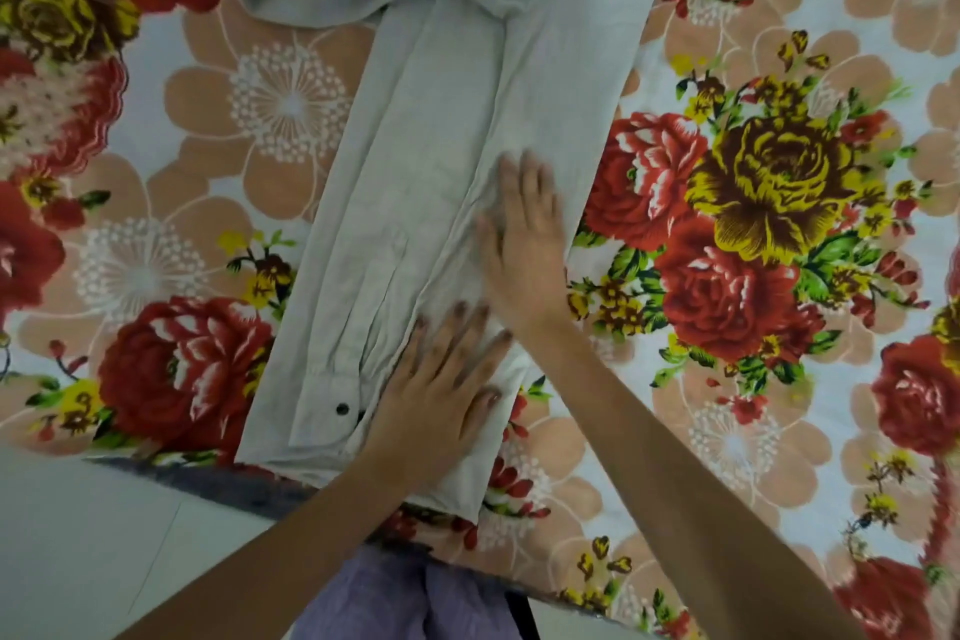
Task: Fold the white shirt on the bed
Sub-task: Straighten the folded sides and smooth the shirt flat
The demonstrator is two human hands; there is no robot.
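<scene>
The white shirt (415, 130) lies on the bed as a long narrow strip running from the top of the view down to the near edge. A sleeve is folded lengthwise over its left side, its cuff with a dark button (342, 409) near the bottom. The collar end is bunched at the top left. My left hand (441, 379) presses flat with spread fingers on the shirt's lower end. My right hand (524, 234), blurred, lies flat with straight fingers on the shirt's right side, further up.
The bed is covered by a floral sheet (753, 203) with red and yellow roses. Its near edge (218, 481) runs across the lower left, with pale floor (78, 535) beyond. Purple clothing (395, 598) of mine shows at the bottom.
</scene>
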